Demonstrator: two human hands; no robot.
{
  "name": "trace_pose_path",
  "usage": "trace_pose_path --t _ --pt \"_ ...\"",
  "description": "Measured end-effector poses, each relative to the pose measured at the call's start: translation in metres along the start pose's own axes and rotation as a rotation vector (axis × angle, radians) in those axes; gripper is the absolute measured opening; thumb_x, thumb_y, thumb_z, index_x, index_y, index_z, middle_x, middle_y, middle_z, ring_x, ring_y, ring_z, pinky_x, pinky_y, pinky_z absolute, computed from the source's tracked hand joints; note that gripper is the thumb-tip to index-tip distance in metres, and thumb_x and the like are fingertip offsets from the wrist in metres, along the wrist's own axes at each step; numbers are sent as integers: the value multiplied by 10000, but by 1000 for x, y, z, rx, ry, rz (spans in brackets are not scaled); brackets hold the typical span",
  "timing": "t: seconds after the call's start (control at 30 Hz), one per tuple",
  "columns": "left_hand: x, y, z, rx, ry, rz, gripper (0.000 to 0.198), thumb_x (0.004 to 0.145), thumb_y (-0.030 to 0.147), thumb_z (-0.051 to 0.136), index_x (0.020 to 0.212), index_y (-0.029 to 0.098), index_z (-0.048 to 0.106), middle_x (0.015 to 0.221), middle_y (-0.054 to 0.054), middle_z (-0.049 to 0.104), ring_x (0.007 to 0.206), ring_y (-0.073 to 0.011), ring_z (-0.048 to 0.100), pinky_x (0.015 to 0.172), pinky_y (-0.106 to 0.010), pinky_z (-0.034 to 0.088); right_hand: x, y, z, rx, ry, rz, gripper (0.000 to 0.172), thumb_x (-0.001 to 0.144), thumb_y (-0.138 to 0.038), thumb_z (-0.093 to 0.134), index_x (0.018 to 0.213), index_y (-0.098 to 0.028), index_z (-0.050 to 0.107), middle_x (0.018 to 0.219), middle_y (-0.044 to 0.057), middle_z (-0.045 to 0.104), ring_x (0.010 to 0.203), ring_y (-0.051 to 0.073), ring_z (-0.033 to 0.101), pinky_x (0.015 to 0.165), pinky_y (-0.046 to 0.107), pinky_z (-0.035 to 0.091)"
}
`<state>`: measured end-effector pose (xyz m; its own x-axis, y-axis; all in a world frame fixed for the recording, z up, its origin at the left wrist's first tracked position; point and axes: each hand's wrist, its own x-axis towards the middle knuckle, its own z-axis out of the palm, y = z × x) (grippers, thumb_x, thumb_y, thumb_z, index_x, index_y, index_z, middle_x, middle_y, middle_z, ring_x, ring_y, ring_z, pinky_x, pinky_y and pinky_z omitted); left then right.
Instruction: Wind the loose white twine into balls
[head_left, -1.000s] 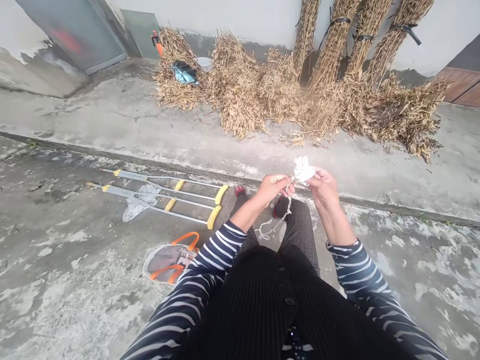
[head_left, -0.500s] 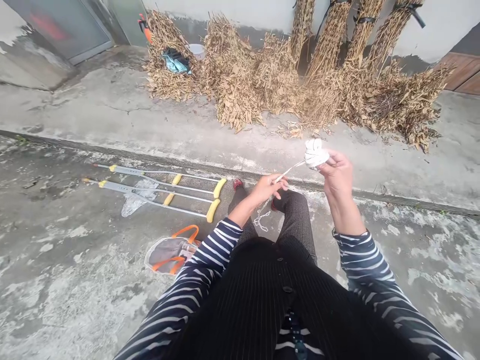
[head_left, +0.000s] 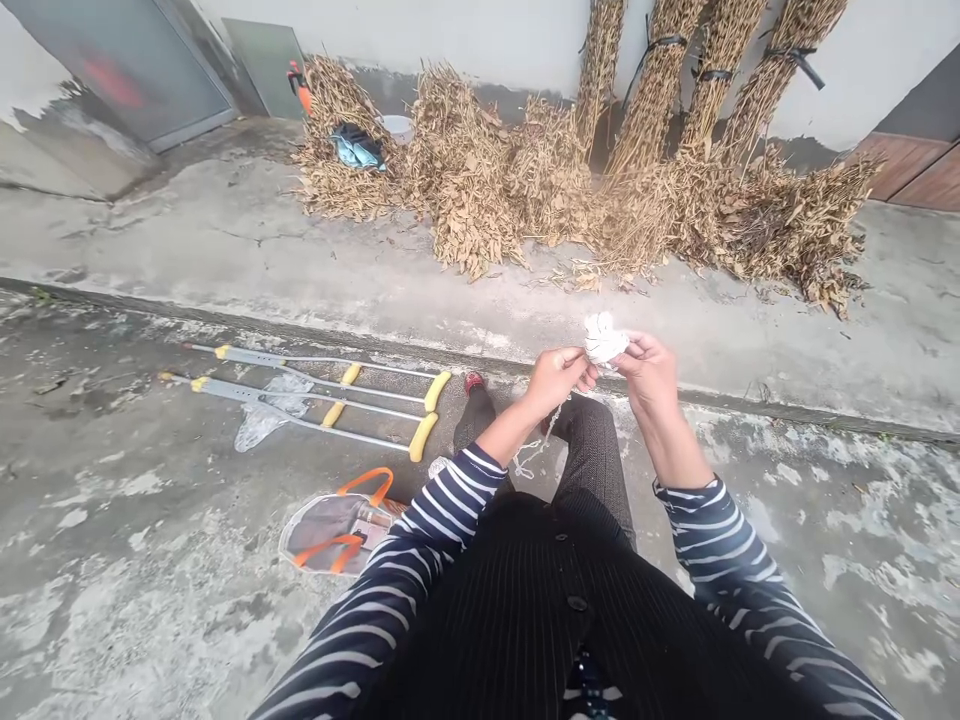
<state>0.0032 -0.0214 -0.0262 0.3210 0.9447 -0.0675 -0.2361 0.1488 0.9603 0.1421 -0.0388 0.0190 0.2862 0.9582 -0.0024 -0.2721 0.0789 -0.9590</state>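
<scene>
A white cord wound into a small bundle (head_left: pixel 605 340) sits between my hands, above my knees. My right hand (head_left: pixel 649 378) pinches the bundle from the right side. My left hand (head_left: pixel 559 381) is closed on a strand of the same cord near the bundle. A loose length of white cord (head_left: pixel 541 450) hangs down past my left wrist and lies in a tangle over my legs. My striped sleeves and dark trousers fill the lower view.
Two metal crutches (head_left: pixel 315 395) with yellow grips lie on the concrete to my left, beside a clear plastic bag (head_left: pixel 262 425) and an orange-handled mesh bag (head_left: pixel 330 535). Beyond a low step (head_left: pixel 450 350), dried plant bundles (head_left: pixel 480 190) are heaped against a wall.
My right hand has come down and back toward my left, bringing the cord bundle lower. The strand between the hands is now short and no longer stretched out.
</scene>
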Motion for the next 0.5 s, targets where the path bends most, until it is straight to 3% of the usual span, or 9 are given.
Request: trace_pose_path --t 0.13,0.27,0.5 --pt "-2 2 -3 -16 -5 -64 210 904 279 649 813 94 684 744 -64 705 621 -115 659 521 -216 540 0 2 -2 -15 -8 -12 381 460 -177 913 812 -202 771 839 18 800 785 192 731 700 296 575" --pt "4 0 -1 4 19 -116 162 891 210 646 789 90 686 719 -58 706 603 -110 651 523 -218 542 -1 7 -3 -12 -10 -1 403 454 -182 927 821 -178 761 810 29 788 735 178 712 664 280 553" --pt "24 -24 -7 205 70 -213 261 884 136 583 630 102 632 642 -53 679 522 -89 623 484 -187 466 -5 1 -4 26 -28 -47 397 464 -188 931 819 -200 755 832 25 798 795 207 744 716 317 601"
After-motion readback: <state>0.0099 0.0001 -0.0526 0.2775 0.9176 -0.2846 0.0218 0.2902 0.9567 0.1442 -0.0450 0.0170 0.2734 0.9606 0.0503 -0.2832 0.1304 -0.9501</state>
